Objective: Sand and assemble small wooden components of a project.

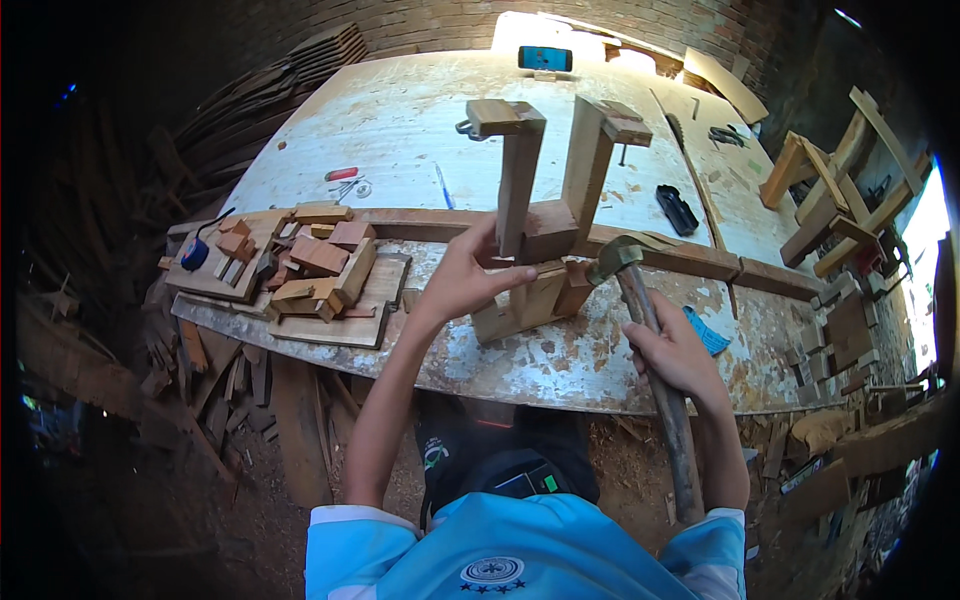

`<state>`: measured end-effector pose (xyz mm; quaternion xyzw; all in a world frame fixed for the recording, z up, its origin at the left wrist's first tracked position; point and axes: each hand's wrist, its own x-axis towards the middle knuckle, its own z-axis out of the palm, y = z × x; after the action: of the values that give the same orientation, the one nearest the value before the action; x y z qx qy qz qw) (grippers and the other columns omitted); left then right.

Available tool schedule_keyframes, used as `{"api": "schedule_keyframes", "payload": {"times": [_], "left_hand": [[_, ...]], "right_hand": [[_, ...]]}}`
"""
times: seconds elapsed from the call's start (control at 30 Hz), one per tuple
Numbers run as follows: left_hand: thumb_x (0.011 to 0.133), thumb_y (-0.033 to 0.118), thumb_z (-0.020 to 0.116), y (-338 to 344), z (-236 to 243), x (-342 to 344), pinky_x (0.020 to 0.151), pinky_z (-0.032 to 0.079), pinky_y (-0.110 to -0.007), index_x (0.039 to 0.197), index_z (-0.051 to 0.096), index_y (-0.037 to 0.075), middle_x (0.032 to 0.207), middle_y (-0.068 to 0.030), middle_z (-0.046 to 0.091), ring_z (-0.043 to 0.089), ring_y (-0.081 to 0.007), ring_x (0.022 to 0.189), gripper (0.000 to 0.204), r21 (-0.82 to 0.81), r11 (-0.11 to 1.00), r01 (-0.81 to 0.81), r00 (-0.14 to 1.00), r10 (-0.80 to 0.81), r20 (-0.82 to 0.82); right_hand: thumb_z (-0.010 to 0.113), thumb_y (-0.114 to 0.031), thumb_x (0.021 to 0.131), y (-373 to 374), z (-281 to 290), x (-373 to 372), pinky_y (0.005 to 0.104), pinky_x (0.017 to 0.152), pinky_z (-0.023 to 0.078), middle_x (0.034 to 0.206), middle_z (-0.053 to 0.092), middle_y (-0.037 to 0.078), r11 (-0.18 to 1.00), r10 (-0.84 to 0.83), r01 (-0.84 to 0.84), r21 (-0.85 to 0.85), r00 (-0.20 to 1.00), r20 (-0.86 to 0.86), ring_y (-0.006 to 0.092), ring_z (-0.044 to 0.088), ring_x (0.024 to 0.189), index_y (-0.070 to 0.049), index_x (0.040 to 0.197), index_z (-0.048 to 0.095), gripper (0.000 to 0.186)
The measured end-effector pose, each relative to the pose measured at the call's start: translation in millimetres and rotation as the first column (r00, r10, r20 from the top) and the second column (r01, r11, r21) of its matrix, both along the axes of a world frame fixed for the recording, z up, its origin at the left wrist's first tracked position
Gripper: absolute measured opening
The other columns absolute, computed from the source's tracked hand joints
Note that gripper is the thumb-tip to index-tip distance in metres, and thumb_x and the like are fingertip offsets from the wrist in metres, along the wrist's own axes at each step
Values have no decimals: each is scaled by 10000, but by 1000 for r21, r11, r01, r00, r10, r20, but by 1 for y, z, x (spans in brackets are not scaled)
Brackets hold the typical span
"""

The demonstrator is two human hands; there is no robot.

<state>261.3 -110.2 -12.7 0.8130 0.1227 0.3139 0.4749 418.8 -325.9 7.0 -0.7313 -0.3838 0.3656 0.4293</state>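
Observation:
A wooden frame (550, 228) stands on the worktable, with two upright posts, short blocks across their tops and a joined block low between them. My left hand (470, 275) is closed around its left lower side, thumb stretched along the block. In my right hand (675, 345) is a hammer (668, 425), gripped partway up its long wooden handle. The hammer's metal head (614, 258) is right beside the frame's lower right block; whether they touch I cannot tell. A nail or screw (624, 155) hangs below the right top block.
Left of the frame, wood offcuts (320, 258) and a blue tape measure (194, 253) lie on boards. A wooden rail (690, 260) crosses the worktable (400, 120). Farther back are a pen (443, 187), a black case (677, 210) and a propped phone (545, 59). Wooden frames (835, 205) stand at right.

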Motion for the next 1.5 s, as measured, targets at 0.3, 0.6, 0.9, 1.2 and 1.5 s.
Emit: {"api": "schedule_keyframes", "payload": {"times": [0.3,0.6,0.9,1.2,1.5], "left_hand": [[684,207,764,1,-25,-24,1016,357,-385,1384,303,55,1324,-122,443,450,-229,1204,852,-287,922,261,964,-235,123],[635,192,745,-9,-50,-16,952,408,-373,1392,277,28,1271,-175,489,507,-249,1145,905,-267,954,134,968,-69,240],[622,108,635,-20,-16,-36,914,452,-333,1300,418,-27,1104,-179,601,572,-227,1053,725,-168,986,5,977,31,213],[618,193,634,25,31,-53,843,464,-298,1265,469,-28,1012,-156,639,596,-190,933,703,-265,958,112,902,-209,-376],[597,231,642,27,43,-2,809,460,-286,1214,519,-39,1025,-179,632,609,-216,911,684,-188,942,279,487,-307,-818]], "right_hand": [[517,-95,851,5,0,-4,251,409,443,685,488,36,999,-49,50,12,997,-64,101,514,485,-6,1135,424,312],[535,-94,841,5,-5,-8,237,437,426,667,478,14,997,-36,35,71,999,15,91,507,494,-11,1160,436,344],[550,-102,834,-22,-27,-12,223,398,410,649,488,19,966,-136,165,202,980,-148,93,494,480,-4,1157,466,348],[535,-84,853,-65,-43,-5,221,404,407,669,486,30,915,-231,306,261,931,-283,94,475,489,14,1215,419,392],[541,-96,832,-91,-40,-10,223,375,408,681,489,38,893,-315,383,235,906,-282,89,477,470,19,1225,432,424]]}}
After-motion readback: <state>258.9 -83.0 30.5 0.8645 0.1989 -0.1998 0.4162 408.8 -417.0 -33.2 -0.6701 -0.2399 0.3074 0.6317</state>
